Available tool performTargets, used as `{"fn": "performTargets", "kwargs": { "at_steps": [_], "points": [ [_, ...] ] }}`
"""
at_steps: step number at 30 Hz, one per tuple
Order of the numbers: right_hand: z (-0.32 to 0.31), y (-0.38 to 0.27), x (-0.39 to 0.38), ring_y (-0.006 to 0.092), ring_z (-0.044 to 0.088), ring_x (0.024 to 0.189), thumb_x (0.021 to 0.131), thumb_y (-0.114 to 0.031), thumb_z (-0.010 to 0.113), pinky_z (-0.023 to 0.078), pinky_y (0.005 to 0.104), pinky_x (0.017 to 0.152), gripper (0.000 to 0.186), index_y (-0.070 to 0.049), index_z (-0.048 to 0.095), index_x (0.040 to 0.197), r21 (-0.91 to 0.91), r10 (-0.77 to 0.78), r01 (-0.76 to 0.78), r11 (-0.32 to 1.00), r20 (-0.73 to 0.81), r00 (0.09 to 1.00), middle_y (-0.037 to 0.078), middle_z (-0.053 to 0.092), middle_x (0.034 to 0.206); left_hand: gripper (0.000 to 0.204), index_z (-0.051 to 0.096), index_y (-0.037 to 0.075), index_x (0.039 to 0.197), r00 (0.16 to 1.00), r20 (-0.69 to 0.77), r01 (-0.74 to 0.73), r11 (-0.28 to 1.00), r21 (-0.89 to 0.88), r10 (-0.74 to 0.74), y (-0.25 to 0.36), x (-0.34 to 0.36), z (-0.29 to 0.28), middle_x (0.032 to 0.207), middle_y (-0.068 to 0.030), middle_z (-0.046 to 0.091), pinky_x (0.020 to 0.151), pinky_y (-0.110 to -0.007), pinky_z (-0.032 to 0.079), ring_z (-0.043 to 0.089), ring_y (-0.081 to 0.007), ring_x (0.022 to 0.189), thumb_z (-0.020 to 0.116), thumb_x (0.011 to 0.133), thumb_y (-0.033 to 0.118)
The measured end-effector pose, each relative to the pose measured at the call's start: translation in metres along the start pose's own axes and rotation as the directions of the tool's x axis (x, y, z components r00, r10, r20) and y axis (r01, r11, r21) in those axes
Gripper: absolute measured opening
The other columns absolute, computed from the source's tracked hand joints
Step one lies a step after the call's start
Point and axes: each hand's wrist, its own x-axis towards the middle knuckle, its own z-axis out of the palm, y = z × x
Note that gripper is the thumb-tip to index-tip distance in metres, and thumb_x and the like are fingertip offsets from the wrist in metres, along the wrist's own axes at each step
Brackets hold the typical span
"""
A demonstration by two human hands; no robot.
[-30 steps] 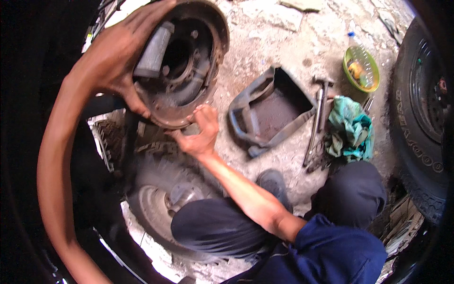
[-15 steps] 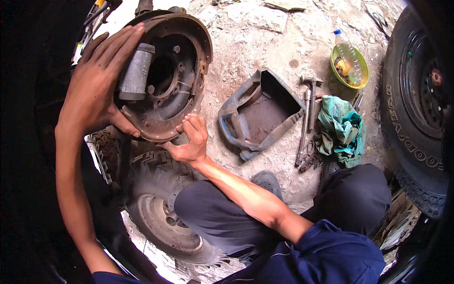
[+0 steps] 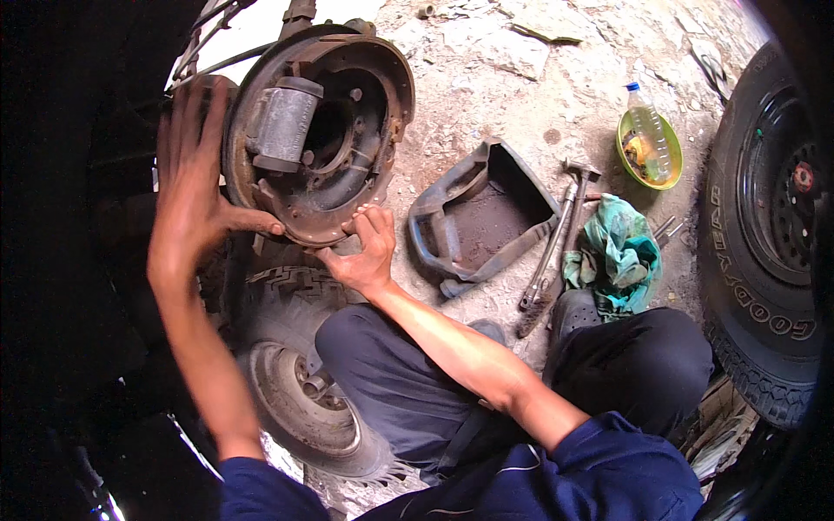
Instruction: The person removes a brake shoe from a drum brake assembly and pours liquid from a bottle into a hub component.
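A rusty round brake backing plate (image 3: 395,82) stands upright at the upper left, with a grey metal wheel cylinder (image 3: 288,124) mounted on its face. My left hand (image 3: 193,187) is open at the plate's left side, fingers stretched upward and slightly blurred. Its thumb reaches toward the lower rim; whether it touches cannot be made out. At the bottom rim my right hand (image 3: 368,252) is closed, thumb and fingers pinching a small grey piece (image 3: 348,246) against or beside the edge. The kind of that piece is too hidden to tell.
A cut-open plastic container (image 3: 543,227) with dark residue sits on the rough ground. Beside it lie a hammer (image 3: 580,174), a long metal bar (image 3: 549,252) and a green rag (image 3: 621,252). A green bowl (image 3: 673,178) holds a bottle (image 3: 645,126). Tyres stand right (image 3: 725,217) and below (image 3: 287,300).
My left hand has moved off the plate's face beside the cylinder, back toward the left edge. My right hand stays at the bottom rim. The whole view has shifted slightly.
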Motion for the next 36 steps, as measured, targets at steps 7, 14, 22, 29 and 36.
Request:
{"fn": "performTargets", "kwargs": {
  "at_steps": [7,14,22,29,36],
  "points": [
    [-0.005,0.007,0.001,0.0337,0.052,0.082,0.053,-0.024,0.082,0.043,0.0431,0.077,0.04,-0.004,0.051,0.067,-0.009,0.027,-0.026,1.0,0.088,0.996,0.013,0.052,0.078,0.126,-0.002,-0.006,0.15,0.668,0.17,0.502,0.269,-0.822,-0.725,0.067,-0.098,0.063,0.156,-0.0303,0.009,0.118,-0.045,0.015,0.013,-0.0355,0.146,0.085,0.07,0.038],
    [0.001,0.012,-0.014,0.0373,0.054,0.087,0.06,-0.023,0.076,0.044,0.044,0.079,0.033,-0.002,0.053,0.073,0.015,-0.009,0.007,1.0,0.089,0.996,0.017,0.055,0.084,0.104,0.01,-0.008,0.144,0.488,0.131,0.55,0.187,-0.814,-0.863,0.122,-0.091,0.133,0.141,-0.0252,0.035,0.108,-0.038,0.031,0.038,-0.0299,0.128,0.083,0.074,0.018],
    [-0.004,0.013,-0.007,0.0383,0.055,0.093,0.063,-0.018,0.077,0.046,0.0448,0.086,0.029,-0.001,0.057,0.078,0.028,0.009,-0.012,1.0,0.101,0.995,0.017,0.057,0.088,0.06,0.043,-0.009,0.126,0.574,-0.078,0.412,0.37,-0.833,-0.815,0.109,-0.099,0.162,0.116,-0.0166,0.059,0.09,-0.034,0.046,0.058,-0.0202,0.1,0.075,0.079,0.009],
    [-0.006,0.037,-0.012,0.0374,0.056,0.096,0.064,-0.013,0.076,0.046,0.0464,0.093,0.03,-0.001,0.06,0.085,0.038,-0.141,0.136,0.99,0.202,0.969,0.016,0.058,0.092,0.028,0.069,-0.007,0.095,0.523,0.377,0.719,0.158,-0.677,-0.764,0.114,-0.098,0.141,0.094,-0.0126,0.072,0.082,-0.032,0.049,0.066,-0.0183,0.087,0.069,0.087,0.02],
    [-0.015,0.034,-0.012,0.0371,0.056,0.098,0.068,-0.016,0.076,0.044,0.0474,0.097,0.032,-0.001,0.061,0.091,0.081,-0.143,0.125,0.989,0.272,0.952,0.017,0.058,0.095,0.029,0.067,-0.006,0.096,0.606,0.353,0.643,0.178,-0.745,-0.713,0.107,-0.103,0.145,0.097,-0.015,0.072,0.081,-0.035,0.049,0.068,-0.0228,0.089,0.063,0.09,0.022]
  ]
}}
